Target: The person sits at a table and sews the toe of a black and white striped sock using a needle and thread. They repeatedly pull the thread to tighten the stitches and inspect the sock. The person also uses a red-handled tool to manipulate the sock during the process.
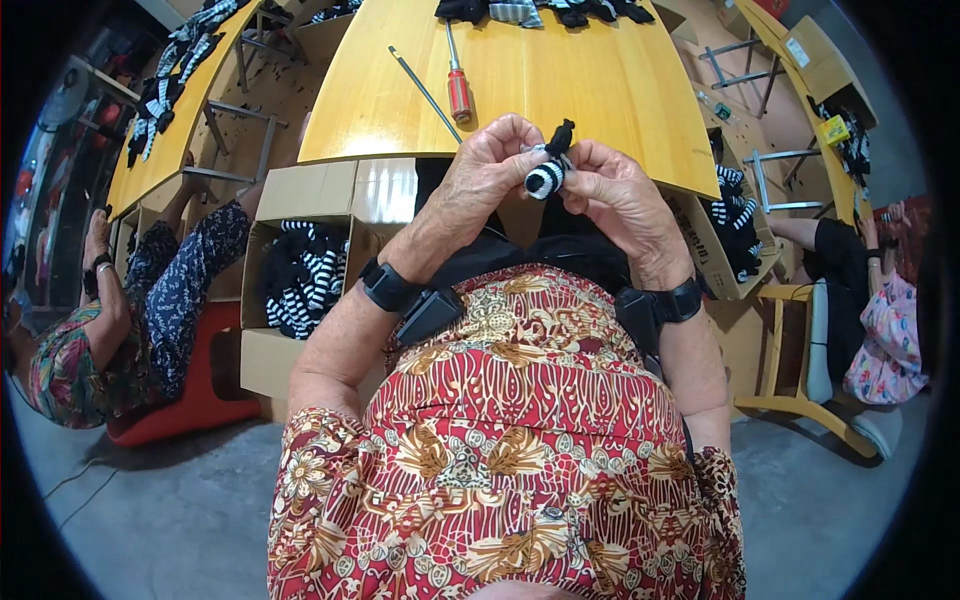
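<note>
Between my two hands, at the near edge of the yellow table, is a small black-and-white striped knit piece [545,181] with a black end sticking up. Whether it is a sock or a glove, I cannot tell. My left hand [492,165] pinches it from the left with thumb and fingertips. From the other side, my right hand [618,195] grips it with thumb and bent fingers. Beyond my left hand, a screwdriver [459,95] with a red handle lies on the table, beside a thin dark rod [424,94].
More black and striped knits [515,11] lie at the table's far edge [365,60]. An open cardboard box [300,188] of knits stands at left, another box [722,268] at right. People sit on both sides, one on a red chair [205,375], one near a wooden chair [800,405].
</note>
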Demonstrator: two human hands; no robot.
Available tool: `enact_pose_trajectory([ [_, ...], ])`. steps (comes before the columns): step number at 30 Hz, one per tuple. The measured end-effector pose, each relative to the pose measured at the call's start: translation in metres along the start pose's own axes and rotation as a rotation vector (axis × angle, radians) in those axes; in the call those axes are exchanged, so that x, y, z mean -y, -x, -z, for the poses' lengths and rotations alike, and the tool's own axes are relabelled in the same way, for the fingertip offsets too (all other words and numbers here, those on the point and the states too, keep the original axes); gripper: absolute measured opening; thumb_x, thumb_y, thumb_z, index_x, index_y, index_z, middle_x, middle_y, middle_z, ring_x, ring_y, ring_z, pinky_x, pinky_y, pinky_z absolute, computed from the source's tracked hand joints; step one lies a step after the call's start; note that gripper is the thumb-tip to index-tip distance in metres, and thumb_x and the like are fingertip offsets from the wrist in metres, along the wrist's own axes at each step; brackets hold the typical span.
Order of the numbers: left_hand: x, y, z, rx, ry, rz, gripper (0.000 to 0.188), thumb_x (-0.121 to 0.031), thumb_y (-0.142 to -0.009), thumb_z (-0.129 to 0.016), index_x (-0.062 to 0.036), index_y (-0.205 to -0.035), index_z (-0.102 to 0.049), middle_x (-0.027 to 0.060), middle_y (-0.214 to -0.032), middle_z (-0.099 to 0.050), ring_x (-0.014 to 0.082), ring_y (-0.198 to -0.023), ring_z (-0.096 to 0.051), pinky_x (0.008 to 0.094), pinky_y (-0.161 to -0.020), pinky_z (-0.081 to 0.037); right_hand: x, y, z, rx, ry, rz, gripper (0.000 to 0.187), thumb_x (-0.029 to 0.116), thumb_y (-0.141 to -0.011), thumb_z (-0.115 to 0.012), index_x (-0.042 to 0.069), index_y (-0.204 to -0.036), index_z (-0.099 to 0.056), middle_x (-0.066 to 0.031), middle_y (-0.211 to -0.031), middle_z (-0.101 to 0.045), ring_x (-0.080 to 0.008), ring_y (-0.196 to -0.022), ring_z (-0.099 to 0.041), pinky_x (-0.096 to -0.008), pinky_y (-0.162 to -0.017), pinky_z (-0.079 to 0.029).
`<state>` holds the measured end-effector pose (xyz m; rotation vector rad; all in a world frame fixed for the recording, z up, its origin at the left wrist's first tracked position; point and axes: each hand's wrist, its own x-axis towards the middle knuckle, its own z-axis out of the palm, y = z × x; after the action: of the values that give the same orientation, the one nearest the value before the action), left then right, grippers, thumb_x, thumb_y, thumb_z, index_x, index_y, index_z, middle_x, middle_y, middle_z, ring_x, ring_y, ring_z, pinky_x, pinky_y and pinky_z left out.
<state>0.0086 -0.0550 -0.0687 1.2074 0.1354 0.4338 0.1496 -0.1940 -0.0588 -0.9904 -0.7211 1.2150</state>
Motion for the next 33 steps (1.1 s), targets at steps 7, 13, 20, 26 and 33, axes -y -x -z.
enact_pose_trajectory([
  [7,-0.003,0.000,0.002,-0.020,-0.022,0.049,0.018,-0.018,-0.091,-0.064,-0.0068,-0.102,-0.058,-0.0042,-0.087,-0.061,0.0019,-0.074,-0.057,0.0157,-0.062,-0.046,0.003,0.005,-0.007,-0.126,0.225,0.147,0.014,0.011,-0.084,-0.069,0.005,-0.093,-0.061,0.0034,-0.079,-0.059,-0.0043,-0.068,-0.050,-0.0186,-0.062,-0.040],
  [13,0.004,0.001,0.000,-0.057,-0.056,-0.078,0.017,-0.017,-0.092,-0.062,-0.0066,-0.104,-0.057,-0.0030,-0.088,-0.061,0.0024,-0.075,-0.055,0.0163,-0.064,-0.045,0.006,0.009,-0.018,-0.180,0.326,0.152,0.011,0.013,-0.086,-0.068,0.005,-0.092,-0.064,0.0035,-0.081,-0.062,-0.0038,-0.070,-0.052,-0.0185,-0.064,-0.042],
  [20,-0.008,0.007,-0.015,-0.038,-0.007,-0.100,0.012,-0.014,-0.092,-0.061,-0.0085,-0.100,-0.054,-0.0034,-0.085,-0.059,0.0019,-0.073,-0.054,0.0164,-0.063,-0.044,0.008,0.005,-0.013,-0.217,0.176,0.144,0.013,0.015,-0.088,-0.066,0.004,-0.094,-0.064,0.0031,-0.081,-0.062,-0.0039,-0.071,-0.052,-0.0186,-0.066,-0.043],
  [26,-0.007,0.003,-0.004,-0.054,-0.090,-0.147,0.015,-0.014,-0.091,-0.062,-0.0067,-0.103,-0.056,-0.0024,-0.086,-0.060,0.0021,-0.077,-0.056,0.0168,-0.067,-0.046,0.017,0.006,-0.022,-0.175,0.374,0.133,0.012,0.016,-0.089,-0.064,0.005,-0.093,-0.064,0.0040,-0.080,-0.060,-0.0027,-0.071,-0.050,-0.0176,-0.064,-0.041],
  [33,-0.019,0.003,-0.008,-0.037,-0.076,-0.035,0.020,-0.014,-0.091,-0.063,-0.0052,-0.107,-0.057,-0.0028,-0.089,-0.060,0.0036,-0.081,-0.057,0.0185,-0.072,-0.047,0.010,0.006,-0.018,-0.211,0.268,0.214,0.011,0.016,-0.088,-0.065,0.006,-0.092,-0.064,0.0051,-0.081,-0.061,-0.0024,-0.071,-0.052,-0.0170,-0.062,-0.040],
])
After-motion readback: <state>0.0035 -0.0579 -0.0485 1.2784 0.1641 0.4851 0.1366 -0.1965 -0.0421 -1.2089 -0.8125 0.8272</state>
